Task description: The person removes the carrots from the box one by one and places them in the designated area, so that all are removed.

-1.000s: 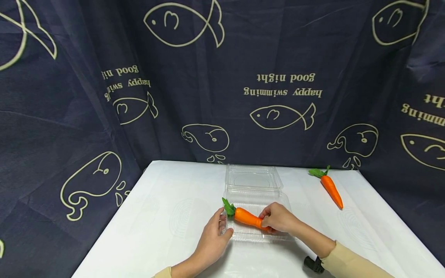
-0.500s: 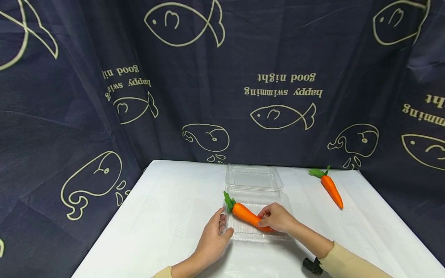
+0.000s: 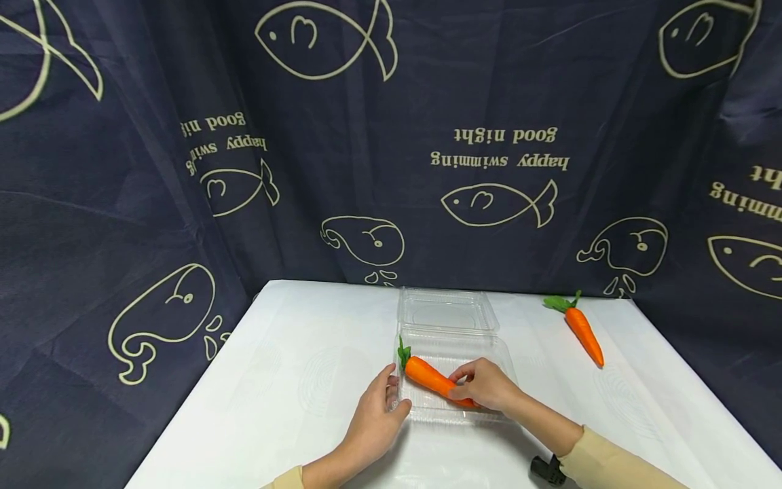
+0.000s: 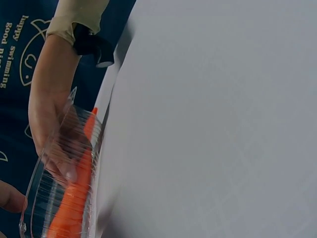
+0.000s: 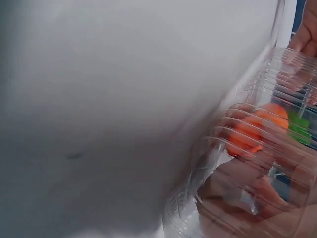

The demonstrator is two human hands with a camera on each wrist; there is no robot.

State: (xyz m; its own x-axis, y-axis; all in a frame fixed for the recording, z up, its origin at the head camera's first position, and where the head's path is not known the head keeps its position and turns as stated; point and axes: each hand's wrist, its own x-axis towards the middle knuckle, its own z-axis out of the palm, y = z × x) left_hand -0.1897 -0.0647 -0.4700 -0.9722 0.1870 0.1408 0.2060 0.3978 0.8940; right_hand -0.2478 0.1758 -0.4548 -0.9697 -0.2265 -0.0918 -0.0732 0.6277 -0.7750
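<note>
A clear plastic clamshell box lies unfolded on the white table, its lid spread flat behind the base. Inside the base, a carrot with green leaves slants from back left to front right. My right hand pinches the carrot near its thin end. At the base's left side, my left hand holds the wall, thumb at the front corner and fingers along the side. Through the clear wall, the left wrist view shows the carrot and right hand.
A second carrot with leaves lies on the table at the back right. A small black device sits at the right wrist. Behind the table hangs a dark blue curtain with fish and whale drawings.
The carrot's leafy end has swung toward the back and left inside the box, and the right hand has shifted slightly with it. The left hand stays at the box wall.
</note>
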